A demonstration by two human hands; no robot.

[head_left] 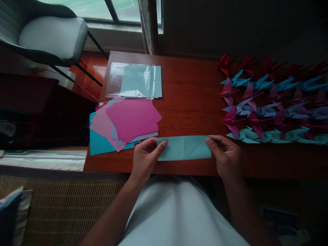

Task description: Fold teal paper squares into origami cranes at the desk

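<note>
A mint-green sheet of origami paper, folded into a long strip with crease lines across it, is stretched between my hands over the table's near edge. My left hand pinches its left end, thumb on top. At the right end, my right hand grips the upper corner between thumb and fingers. The other fingers of both hands curl behind the paper and are partly hidden. Just beyond my left hand lies a fanned pile of coloured paper, with magenta on top and pink, lilac and blue below.
The wooden table also bears a clear plastic sleeve of pale green sheets. Rows of folded paper cranes in red, blue, pink, lilac, magenta and mint stand at the right. A chair is at the far left, by the window.
</note>
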